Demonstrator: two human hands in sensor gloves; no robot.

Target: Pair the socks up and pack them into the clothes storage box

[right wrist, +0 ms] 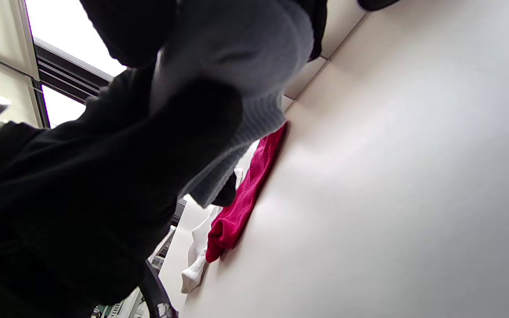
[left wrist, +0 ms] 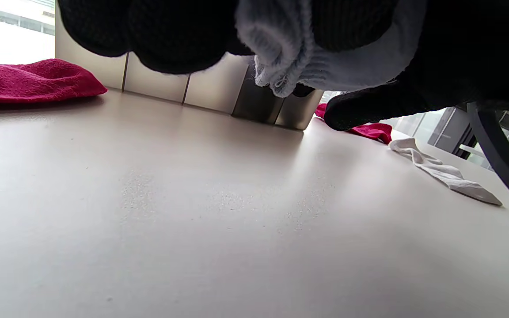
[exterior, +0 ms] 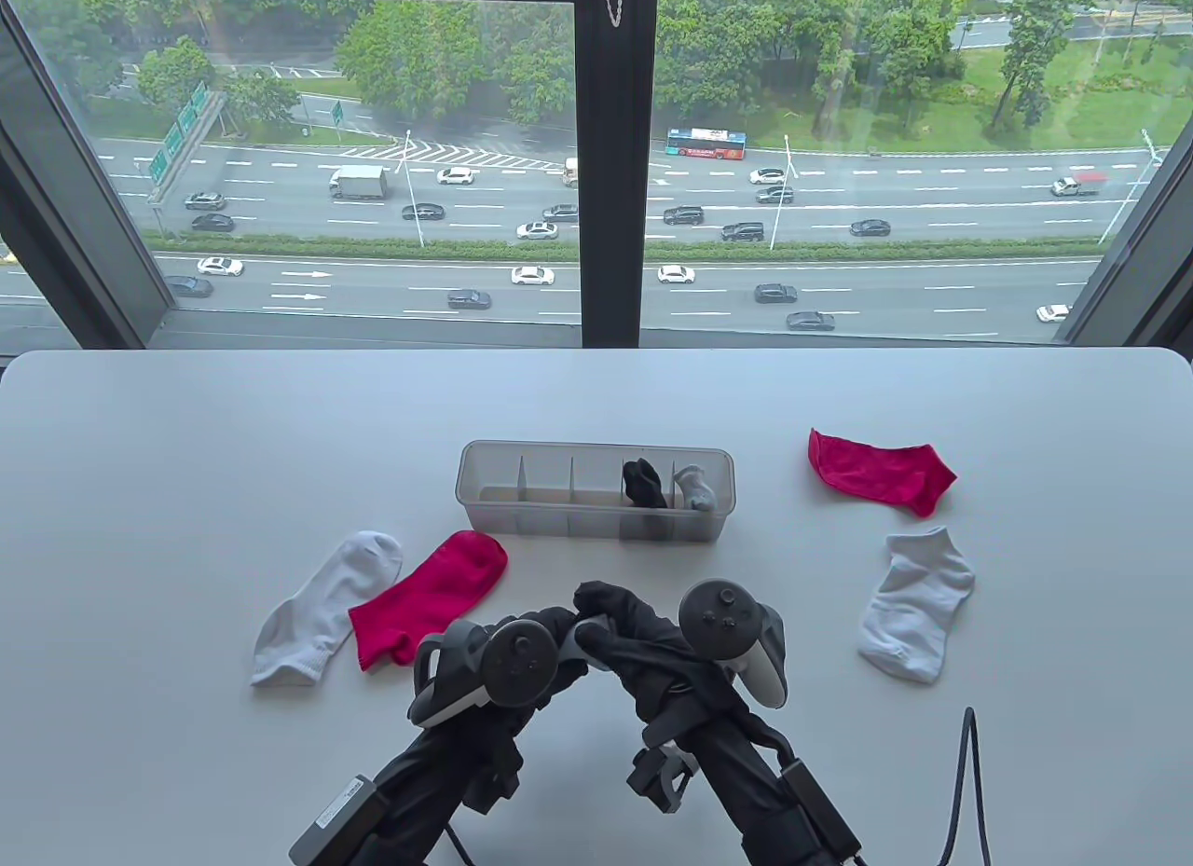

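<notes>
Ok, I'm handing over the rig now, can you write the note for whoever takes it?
Left hand and right hand together grip a bundled light grey sock above the table, in front of the clear plastic divided storage box.
Done: black bundle and grey bundle sit in the box's right compartments.
Left: box the held bundle; pair the red socks and white socks, which lie apart.

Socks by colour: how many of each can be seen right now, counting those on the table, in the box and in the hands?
Red: 2, one left, one right, flat on the table.
White: 2, one left, one right, flat on the table.
Black: 1 bundle in the box.
Grey: 2 bundles, one in the box, one held by both hands.
Total: 7 items.
</notes>
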